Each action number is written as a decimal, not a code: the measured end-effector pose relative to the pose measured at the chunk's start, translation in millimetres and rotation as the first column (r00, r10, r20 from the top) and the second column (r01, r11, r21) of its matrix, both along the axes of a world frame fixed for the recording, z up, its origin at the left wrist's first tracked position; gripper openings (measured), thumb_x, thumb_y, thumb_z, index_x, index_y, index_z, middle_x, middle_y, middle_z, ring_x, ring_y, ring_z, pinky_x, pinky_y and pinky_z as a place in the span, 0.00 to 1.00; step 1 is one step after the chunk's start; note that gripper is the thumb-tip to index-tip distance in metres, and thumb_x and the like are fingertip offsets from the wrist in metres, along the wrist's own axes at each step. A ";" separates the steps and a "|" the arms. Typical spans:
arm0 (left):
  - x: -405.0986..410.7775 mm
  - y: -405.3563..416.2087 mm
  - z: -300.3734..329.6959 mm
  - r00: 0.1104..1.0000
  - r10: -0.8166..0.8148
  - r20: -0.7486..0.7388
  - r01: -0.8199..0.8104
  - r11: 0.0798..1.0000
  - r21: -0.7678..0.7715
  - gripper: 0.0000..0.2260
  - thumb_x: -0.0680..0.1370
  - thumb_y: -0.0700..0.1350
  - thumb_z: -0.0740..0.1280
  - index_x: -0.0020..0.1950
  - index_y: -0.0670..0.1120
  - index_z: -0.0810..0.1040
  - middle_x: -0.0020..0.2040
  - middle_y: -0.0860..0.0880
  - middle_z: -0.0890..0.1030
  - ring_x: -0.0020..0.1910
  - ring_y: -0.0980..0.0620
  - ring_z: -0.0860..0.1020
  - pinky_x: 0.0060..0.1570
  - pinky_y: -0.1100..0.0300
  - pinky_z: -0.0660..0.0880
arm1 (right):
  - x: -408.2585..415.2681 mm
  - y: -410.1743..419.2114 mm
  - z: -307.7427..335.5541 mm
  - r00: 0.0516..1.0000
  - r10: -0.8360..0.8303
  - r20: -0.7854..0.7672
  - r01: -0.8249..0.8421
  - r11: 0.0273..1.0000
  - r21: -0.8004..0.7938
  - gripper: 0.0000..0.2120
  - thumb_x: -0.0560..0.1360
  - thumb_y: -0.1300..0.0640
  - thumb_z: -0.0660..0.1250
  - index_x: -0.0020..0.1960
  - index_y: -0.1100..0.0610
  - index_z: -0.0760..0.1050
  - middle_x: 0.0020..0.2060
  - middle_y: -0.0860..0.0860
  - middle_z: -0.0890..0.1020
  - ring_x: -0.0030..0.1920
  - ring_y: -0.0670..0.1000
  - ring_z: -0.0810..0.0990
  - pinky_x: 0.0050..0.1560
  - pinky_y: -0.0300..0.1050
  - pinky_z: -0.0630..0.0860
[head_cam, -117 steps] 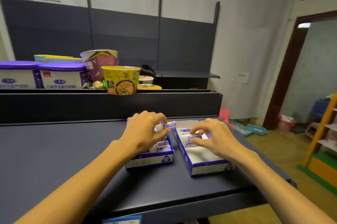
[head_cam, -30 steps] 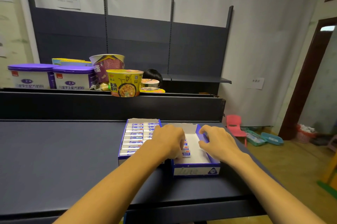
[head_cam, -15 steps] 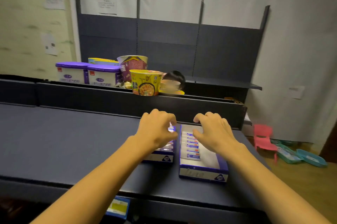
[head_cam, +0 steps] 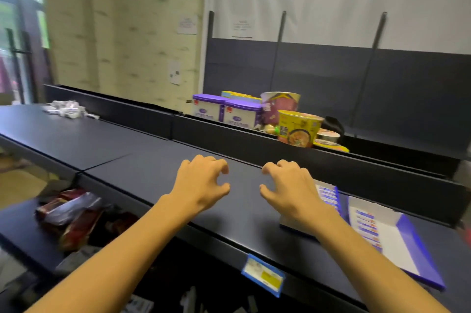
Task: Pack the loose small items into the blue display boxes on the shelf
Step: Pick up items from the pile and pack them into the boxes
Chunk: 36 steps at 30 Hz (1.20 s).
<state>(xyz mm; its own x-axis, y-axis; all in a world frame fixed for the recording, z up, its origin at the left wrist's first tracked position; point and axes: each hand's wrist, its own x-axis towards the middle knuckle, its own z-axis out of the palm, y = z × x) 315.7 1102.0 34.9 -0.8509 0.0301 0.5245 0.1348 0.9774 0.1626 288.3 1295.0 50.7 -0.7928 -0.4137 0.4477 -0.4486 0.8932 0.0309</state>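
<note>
Two blue display boxes stand on the dark shelf (head_cam: 132, 159) at the right. The nearer-left box (head_cam: 328, 196) is packed with small white-and-blue items and is partly hidden by my right wrist. The right box (head_cam: 397, 243) holds one row of items along its left side; the rest of its white floor is bare. My left hand (head_cam: 201, 186) and my right hand (head_cam: 288, 190) hover over the bare shelf left of the boxes, fingers loosely curled, holding nothing. A pile of loose small white items (head_cam: 67, 110) lies far away at the shelf's left end.
Purple-lidded tubs (head_cam: 224, 110) and noodle cups (head_cam: 297, 127) stand on the higher ledge behind. Red snack bags (head_cam: 68, 213) lie on a lower shelf at left. A blue price tag (head_cam: 262, 274) hangs on the shelf's front edge.
My view has swung left. Both hands have left the boxes and moved left over the bare shelf, now empty. The loose pile at the far left has come into view.
</note>
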 end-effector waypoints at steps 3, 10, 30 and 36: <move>12.1 -51.8 -1.7 0.999 0.053 0.002 -0.053 0.998 -0.014 0.15 0.75 0.57 0.65 0.60 0.55 0.75 0.56 0.54 0.78 0.56 0.52 0.73 0.53 0.56 0.69 | 2.7 -48.1 0.5 0.999 0.042 0.001 -0.042 0.999 0.004 0.18 0.77 0.45 0.60 0.65 0.50 0.70 0.58 0.51 0.76 0.58 0.54 0.72 0.56 0.49 0.69; 44.9 -192.9 4.5 0.986 0.164 0.022 -0.163 0.985 -0.059 0.16 0.75 0.57 0.65 0.61 0.55 0.74 0.56 0.54 0.78 0.58 0.50 0.73 0.55 0.53 0.68 | 19.2 -183.5 4.2 0.994 0.107 0.011 -0.107 0.994 0.005 0.18 0.77 0.46 0.61 0.65 0.51 0.70 0.59 0.52 0.76 0.58 0.55 0.73 0.58 0.50 0.69; 55.9 -467.5 -10.5 0.965 0.261 0.003 -0.261 0.963 -0.069 0.14 0.76 0.57 0.63 0.60 0.55 0.74 0.57 0.54 0.77 0.58 0.51 0.73 0.54 0.54 0.68 | -5.3 -480.4 -13.0 0.982 0.191 0.008 -0.191 0.981 0.018 0.16 0.77 0.50 0.61 0.63 0.53 0.71 0.56 0.53 0.76 0.56 0.58 0.73 0.54 0.51 0.68; 30.2 -566.8 -18.9 0.942 0.329 0.064 -0.323 0.942 -0.088 0.14 0.76 0.57 0.63 0.59 0.55 0.74 0.56 0.54 0.78 0.57 0.50 0.73 0.54 0.54 0.70 | -49.4 -576.7 -25.7 0.971 0.233 0.044 -0.234 0.972 0.012 0.17 0.76 0.49 0.62 0.63 0.52 0.71 0.57 0.53 0.77 0.57 0.58 0.73 0.54 0.51 0.69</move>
